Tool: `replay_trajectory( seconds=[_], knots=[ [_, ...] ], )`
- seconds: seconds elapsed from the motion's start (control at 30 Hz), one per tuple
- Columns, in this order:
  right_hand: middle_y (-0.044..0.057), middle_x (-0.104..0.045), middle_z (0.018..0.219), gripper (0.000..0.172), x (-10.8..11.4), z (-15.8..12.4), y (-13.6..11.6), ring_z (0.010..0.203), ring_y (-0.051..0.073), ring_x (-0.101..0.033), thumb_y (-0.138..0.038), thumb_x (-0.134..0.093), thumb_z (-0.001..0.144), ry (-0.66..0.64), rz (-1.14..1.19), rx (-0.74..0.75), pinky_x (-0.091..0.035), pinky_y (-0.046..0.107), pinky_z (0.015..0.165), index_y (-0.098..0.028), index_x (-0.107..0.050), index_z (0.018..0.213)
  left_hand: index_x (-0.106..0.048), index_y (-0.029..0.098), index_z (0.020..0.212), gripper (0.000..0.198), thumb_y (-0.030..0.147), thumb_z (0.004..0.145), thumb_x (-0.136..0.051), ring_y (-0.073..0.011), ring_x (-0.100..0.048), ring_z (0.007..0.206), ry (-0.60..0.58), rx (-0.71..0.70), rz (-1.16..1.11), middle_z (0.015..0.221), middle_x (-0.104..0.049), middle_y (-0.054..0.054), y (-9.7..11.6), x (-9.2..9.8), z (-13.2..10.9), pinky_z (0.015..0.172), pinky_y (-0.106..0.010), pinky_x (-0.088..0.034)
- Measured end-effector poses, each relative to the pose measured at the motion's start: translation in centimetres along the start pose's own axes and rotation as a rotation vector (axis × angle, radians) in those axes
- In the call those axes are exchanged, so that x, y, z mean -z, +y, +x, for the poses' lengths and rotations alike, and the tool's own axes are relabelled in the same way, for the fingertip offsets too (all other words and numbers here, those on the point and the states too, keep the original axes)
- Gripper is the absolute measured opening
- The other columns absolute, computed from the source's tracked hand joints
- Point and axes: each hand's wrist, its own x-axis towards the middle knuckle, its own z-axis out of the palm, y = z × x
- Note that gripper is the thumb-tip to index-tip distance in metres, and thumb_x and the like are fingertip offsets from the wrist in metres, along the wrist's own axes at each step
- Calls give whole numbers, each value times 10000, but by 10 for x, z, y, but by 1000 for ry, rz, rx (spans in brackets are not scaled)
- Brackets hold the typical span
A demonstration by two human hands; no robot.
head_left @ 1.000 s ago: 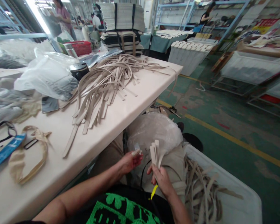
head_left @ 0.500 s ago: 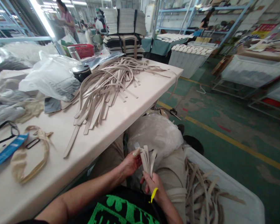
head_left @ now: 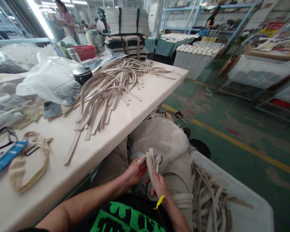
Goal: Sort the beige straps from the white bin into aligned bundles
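A small fan of flat beige straps (head_left: 150, 162) stands up from my right hand (head_left: 160, 185), whose fingers are wrapped round its lower part. A thin dark loop shows beside the strap tips. Just left of the bundle is my left hand (head_left: 135, 170), palm turned up, fingers curled and the thumb laid over them. That thumb has a pale wrapping and its tip comes up to the edge of the straps. Whatever the left fingers pinch is too small to make out. Under both hands, a clear plastic bag (head_left: 164, 137) lies across my lap.
A large heap of beige straps (head_left: 111, 87) covers part of the white table (head_left: 125, 129) at my left. On my right a white bin (head_left: 251, 196) holds more straps. Also on the table are a dark lidded mug (head_left: 82, 75), plastic bags and a fabric loop (head_left: 30, 170).
The strap bundle has shifted slightly and its tips are closer together. My right hand has moved a little up the straps. The dark loop now shows beside the tips.
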Motion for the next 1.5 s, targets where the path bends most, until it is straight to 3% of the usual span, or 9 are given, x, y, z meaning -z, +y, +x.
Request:
replay_trajectory(
  seconds=[0.1,0.27,0.43,0.6,0.8,1.07,1.3,1.5],
  knots=[
    [16,-653,658,604,1,0,-1,305,77,-432,-717,-305,834,14,32,27,-317,214,336,-173,-563,875,-616,159,854,376,322,623,-863,-130,-646,723,5,-13,35,796,-684,-18,2,1,0,679,-217,-495],
    [-45,-475,407,498,5,2,3,326,102,-444,-646,-383,852,34,-60,-31,-359,217,396,-187,-536,732,-610,159,835,440,320,541,-895,-124,-644,671,52,-45,143,801,-688,-18,6,5,2,618,-208,-483],
    [-3,-605,567,359,9,7,9,325,123,-491,-561,-450,831,25,-88,-6,-361,248,369,-216,-514,755,-657,132,769,468,355,451,-917,-120,-612,645,-12,-103,265,721,-670,-20,10,8,4,610,-200,-452],
    [6,-625,590,324,12,8,8,343,141,-522,-532,-440,829,73,-141,6,-378,256,375,-224,-492,742,-713,115,797,424,409,534,-871,-157,-620,715,-68,-202,457,784,-698,-65,14,10,3,658,-219,-448],
    [9,-627,594,340,14,6,9,360,143,-538,-549,-437,830,90,-209,35,-400,256,396,-223,-491,748,-710,103,777,515,595,632,-757,-191,-633,696,-93,-237,499,747,-703,-99,16,13,3,693,-273,-462],
    [-14,-575,499,421,13,4,7,331,121,-502,-622,-454,772,118,-95,31,-378,225,363,-204,-495,750,-685,124,821,503,523,549,-825,-171,-649,725,58,-157,345,833,-718,-88,23,16,14,679,-251,-461],
    [-38,-564,487,428,7,6,6,322,104,-494,-617,-458,777,99,-101,39,-380,207,360,-192,-504,772,-642,125,772,400,459,627,-806,-163,-656,694,36,-124,335,753,-702,-75,22,14,12,667,-242,-466],
    [-35,-570,501,428,9,6,8,336,108,-506,-615,-453,793,114,-99,43,-392,214,374,-190,-509,790,-654,130,814,175,289,752,-695,-152,-662,707,62,-31,272,775,-701,-67,22,14,13,649,-229,-476]
  ],
)
